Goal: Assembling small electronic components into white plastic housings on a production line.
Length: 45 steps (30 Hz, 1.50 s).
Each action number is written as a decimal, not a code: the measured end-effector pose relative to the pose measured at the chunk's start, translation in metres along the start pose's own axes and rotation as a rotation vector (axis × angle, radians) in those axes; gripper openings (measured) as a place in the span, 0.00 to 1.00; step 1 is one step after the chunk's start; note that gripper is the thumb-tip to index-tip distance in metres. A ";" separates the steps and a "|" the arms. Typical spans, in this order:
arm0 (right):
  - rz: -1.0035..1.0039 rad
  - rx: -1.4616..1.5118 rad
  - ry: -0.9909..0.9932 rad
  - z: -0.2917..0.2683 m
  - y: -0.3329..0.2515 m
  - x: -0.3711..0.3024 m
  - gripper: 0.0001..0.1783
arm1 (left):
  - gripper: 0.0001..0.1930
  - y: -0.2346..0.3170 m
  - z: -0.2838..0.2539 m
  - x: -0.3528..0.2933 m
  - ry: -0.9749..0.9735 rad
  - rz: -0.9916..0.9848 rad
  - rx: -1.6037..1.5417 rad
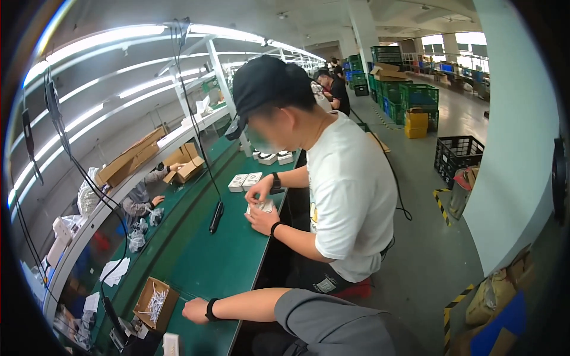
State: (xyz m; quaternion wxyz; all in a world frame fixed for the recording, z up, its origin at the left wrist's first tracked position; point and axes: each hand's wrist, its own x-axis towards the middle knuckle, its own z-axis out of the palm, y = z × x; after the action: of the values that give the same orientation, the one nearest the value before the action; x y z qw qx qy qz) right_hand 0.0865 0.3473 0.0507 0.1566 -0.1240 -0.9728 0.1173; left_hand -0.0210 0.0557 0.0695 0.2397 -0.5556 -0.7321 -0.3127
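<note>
My right hand (pixel 196 310) comes in from the lower right, a black band on its wrist and a dark grey sleeve above. It rests low over the green bench with its fingers curled in; whatever they hold, if anything, is too small to make out. Just left of it stands an open brown cardboard box (pixel 140 307) with several thin white sticks (pixel 155 301) inside. A small white box (pixel 171 344) sits nearer, at the lower edge. My left hand is out of view.
A co-worker in a white shirt (pixel 356 184) handles a small white box at the bench (pixel 202 261), beside more white boxes (pixel 244 181). A black electric screwdriver (pixel 217 217) hangs over it. Opposite, another person's hand (pixel 157 200) shows. Crates (pixel 457 155) stand on the floor.
</note>
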 end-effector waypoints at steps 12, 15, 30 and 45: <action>0.191 0.327 0.134 -0.010 0.035 -0.070 0.09 | 0.18 0.031 0.011 -0.003 -0.436 0.123 0.031; 0.091 0.450 0.159 -0.010 0.029 -0.064 0.09 | 0.21 0.017 0.021 0.006 -0.484 0.079 -0.044; 0.316 1.719 -0.063 0.018 0.058 0.065 0.10 | 0.41 -0.035 0.043 0.113 -0.708 -0.100 -0.403; 0.187 1.615 0.044 0.029 0.029 0.042 0.09 | 0.49 -0.048 0.070 0.079 -0.525 -0.216 -0.222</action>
State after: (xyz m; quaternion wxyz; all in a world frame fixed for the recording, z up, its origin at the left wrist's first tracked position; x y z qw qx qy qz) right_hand 0.0440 0.3812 0.0280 0.2064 -0.0558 -0.5703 0.7931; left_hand -0.0887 0.1497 0.0679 -0.0543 -0.5593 -0.7852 -0.2603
